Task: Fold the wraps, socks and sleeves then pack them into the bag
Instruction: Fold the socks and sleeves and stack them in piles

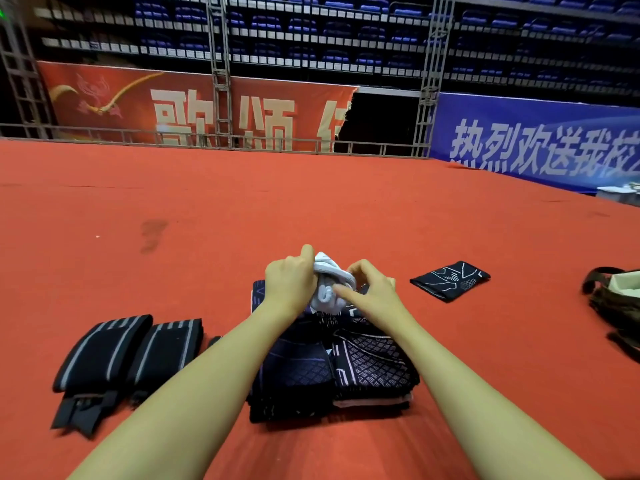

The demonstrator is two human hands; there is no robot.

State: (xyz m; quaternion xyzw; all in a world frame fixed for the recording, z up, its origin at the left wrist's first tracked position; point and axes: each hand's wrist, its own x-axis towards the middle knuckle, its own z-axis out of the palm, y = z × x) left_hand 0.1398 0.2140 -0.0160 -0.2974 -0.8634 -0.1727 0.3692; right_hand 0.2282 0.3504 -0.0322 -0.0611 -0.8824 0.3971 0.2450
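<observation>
A bunched white sock (329,289) is held above the red floor between both hands. My left hand (289,284) grips its left side with curled fingers, and my right hand (372,289) pinches its right edge. Under the hands lies a pile of dark patterned sleeves (332,368), folded flat. Two black wraps with grey stripes (121,355) lie side by side at the left. One folded dark patterned piece (450,280) lies apart at the right. The bag (616,299), dark with a pale lining, sits at the right edge, partly cut off.
The red carpet (242,209) stretches far ahead to a low metal railing (207,140) and banners. Some pale objects (620,192) sit at the far right edge of the carpet.
</observation>
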